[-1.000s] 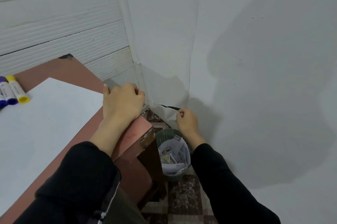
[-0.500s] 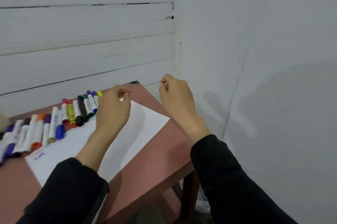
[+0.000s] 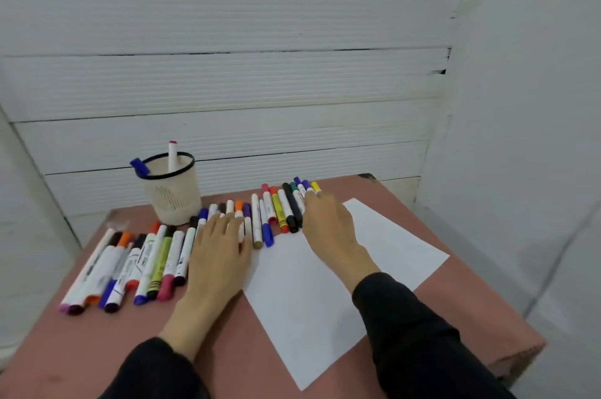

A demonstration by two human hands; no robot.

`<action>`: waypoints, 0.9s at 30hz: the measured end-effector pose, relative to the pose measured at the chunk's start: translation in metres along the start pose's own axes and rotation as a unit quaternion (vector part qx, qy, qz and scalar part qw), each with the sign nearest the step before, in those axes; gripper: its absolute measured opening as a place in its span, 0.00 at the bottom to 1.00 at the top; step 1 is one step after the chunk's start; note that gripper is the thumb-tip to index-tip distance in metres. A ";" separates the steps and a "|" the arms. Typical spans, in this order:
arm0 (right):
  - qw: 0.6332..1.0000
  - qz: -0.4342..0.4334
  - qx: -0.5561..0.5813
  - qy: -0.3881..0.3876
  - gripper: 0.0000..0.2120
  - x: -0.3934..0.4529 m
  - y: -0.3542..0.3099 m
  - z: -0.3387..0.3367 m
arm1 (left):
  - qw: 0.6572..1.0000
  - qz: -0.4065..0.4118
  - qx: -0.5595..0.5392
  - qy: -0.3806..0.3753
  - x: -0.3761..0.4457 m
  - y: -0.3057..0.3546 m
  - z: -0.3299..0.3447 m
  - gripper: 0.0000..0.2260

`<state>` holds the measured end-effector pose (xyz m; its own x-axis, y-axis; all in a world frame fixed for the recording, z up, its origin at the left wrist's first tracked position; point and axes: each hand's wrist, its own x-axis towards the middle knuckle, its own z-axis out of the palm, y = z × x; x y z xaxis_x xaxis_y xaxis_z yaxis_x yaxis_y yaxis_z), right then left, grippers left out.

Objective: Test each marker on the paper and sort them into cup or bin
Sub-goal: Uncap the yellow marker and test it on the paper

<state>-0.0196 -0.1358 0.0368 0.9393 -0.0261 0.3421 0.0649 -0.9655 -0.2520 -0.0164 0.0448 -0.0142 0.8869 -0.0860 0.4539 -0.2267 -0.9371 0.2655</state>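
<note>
A long row of several capped markers (image 3: 276,210) in many colours lies across the back of the reddish table (image 3: 97,350). A white sheet of paper (image 3: 325,285) lies in front of the row. My left hand (image 3: 221,252) rests flat, fingers straight, on markers near the row's middle. My right hand (image 3: 328,223) reaches over the paper to the row's right end, its fingertips touching the markers there. A beige mesh cup (image 3: 172,190) with a black rim stands behind the row and holds two markers. The bin is out of view.
White slatted panels form the wall behind the table, and a white wall stands close on the right. The table's right corner (image 3: 520,356) is chipped. More markers (image 3: 123,268) lie grouped at the left.
The view has swung left from the bin and table corner to the whole table. Both hands have come down from the air onto the marker row.
</note>
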 end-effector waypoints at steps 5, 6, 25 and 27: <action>0.987 0.125 -0.055 -0.081 0.19 0.031 0.006 0.005 | 1.000 -0.001 0.003 -0.022 -0.001 -0.004 0.007 0.26; 0.983 0.143 -0.051 -0.099 0.20 0.033 0.007 0.006 | 1.000 0.005 0.002 -0.016 -0.001 -0.003 0.006 0.25; 0.993 -0.084 0.068 -0.039 0.20 0.023 0.008 0.004 | 0.948 0.025 -0.304 0.095 0.009 -0.005 -0.011 0.18; 0.990 -0.101 0.092 -0.038 0.22 0.021 0.006 0.011 | 0.943 0.026 -0.323 0.074 0.010 -0.009 -0.010 0.18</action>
<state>0.0042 -0.1394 0.0322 0.9227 0.1895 0.3357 0.3082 -0.8857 -0.3473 -0.0097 0.0561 -0.0032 0.8125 -0.0334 0.5819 -0.5091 -0.5267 0.6807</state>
